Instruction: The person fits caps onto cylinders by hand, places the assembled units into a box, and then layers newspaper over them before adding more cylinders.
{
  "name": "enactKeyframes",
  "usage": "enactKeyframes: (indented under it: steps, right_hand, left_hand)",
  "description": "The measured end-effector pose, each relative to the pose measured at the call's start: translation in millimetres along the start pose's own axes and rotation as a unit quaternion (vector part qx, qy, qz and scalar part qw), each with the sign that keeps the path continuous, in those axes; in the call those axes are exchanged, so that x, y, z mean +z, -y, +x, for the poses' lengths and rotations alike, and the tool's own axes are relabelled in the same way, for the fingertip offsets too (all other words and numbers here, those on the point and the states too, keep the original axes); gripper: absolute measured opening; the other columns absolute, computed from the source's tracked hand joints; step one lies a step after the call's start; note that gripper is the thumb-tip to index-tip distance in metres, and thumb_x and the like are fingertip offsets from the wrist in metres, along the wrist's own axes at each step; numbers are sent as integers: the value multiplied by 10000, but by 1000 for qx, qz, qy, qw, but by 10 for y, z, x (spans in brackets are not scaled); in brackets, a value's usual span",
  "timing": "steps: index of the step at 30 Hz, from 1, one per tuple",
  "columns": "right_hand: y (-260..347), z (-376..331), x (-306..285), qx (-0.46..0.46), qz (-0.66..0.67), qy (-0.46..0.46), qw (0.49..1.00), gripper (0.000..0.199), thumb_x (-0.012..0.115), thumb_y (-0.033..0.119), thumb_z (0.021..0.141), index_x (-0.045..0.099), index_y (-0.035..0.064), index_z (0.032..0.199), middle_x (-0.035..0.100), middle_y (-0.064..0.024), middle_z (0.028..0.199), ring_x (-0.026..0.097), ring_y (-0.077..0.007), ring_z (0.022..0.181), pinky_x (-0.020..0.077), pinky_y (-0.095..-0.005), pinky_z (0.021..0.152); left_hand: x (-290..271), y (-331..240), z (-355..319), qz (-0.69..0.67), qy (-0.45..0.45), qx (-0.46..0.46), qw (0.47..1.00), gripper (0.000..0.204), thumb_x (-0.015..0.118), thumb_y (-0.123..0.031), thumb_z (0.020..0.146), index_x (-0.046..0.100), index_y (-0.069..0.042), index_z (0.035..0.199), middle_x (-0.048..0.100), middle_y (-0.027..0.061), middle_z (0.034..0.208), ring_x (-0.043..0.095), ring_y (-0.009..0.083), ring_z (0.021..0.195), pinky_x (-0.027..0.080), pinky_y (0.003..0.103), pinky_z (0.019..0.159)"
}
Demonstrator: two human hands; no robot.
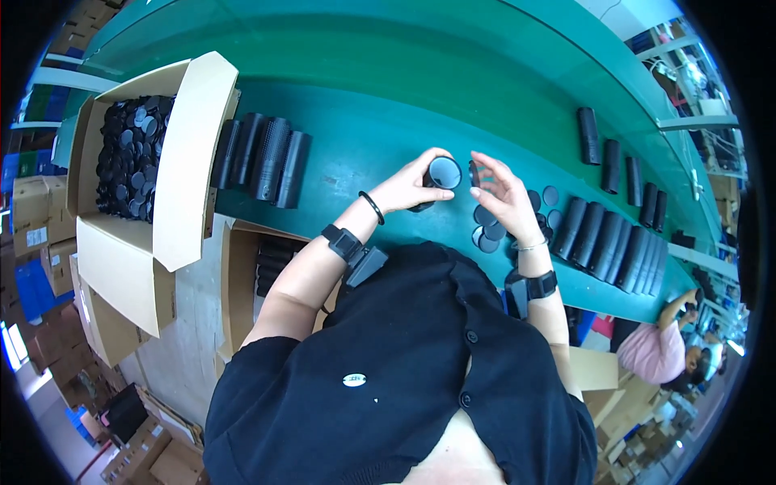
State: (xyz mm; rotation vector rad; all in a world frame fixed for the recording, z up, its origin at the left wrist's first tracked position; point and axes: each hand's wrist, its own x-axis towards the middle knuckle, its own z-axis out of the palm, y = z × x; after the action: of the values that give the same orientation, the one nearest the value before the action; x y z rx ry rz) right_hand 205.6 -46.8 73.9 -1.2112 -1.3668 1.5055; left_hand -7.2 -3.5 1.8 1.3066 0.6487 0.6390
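Note:
My left hand is wrapped round a black tube, whose open end faces up and shows a pale inside. Just to its right, my right hand pinches a round black cap on edge between thumb and fingers, apart from the tube. Beside and under my right hand, several loose black discs lie on the green table. Farther right, a row of black tubes lies side by side along the near edge.
At the left stands an open cardboard box full of black discs. Several black tubes lie beside it, and others at the far right. Below the table edge is another carton holding tubes. A person in pink works at right.

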Motion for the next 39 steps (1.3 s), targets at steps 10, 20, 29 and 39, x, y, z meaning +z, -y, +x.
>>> enactKeyframes:
  steps: [10, 20, 29, 39]
  right_hand:
    - [139, 94, 100, -118, -321, 35, 939, 540, 732, 39, 701, 577, 49, 1219, 583, -143, 1197, 544, -302, 1127, 438, -369, 966]
    - [138, 59, 118, -119, -361, 35, 924, 522, 745, 30, 669, 602, 24, 1171, 592, -143, 1198, 548, -322, 1122, 449, -377, 956]
    - [121, 56, 196, -126, -378, 20, 917, 490, 727, 0, 674, 614, 12, 1151, 584, -143, 1184, 557, -315, 1094, 465, -371, 929]
    - [163, 85, 279, -121, -417, 13, 901, 461, 734, 9, 679, 624, -4, 1127, 587, -147, 1112, 558, -332, 1052, 474, -377, 891]
  left_hand:
    - [95, 78, 10, 77, 9, 19, 997, 732, 799, -189, 741, 386, -19, 1320, 510, 121, 1220, 499, 191, 1147, 432, 334, 965]
    - [72, 196, 20, 73, 29, 3, 997, 785, 798, -206, 744, 354, -23, 1365, 487, 115, 1240, 467, 198, 1184, 392, 326, 1009]
    - [95, 63, 6, 140, 19, 3, 990, 703, 703, -409, 823, 401, -19, 1324, 508, 157, 1214, 498, 263, 1158, 408, 360, 980]
    - [106, 115, 22, 137, 3, 11, 991, 576, 637, -415, 874, 451, -29, 1259, 535, 154, 1146, 532, 259, 1076, 436, 361, 919]
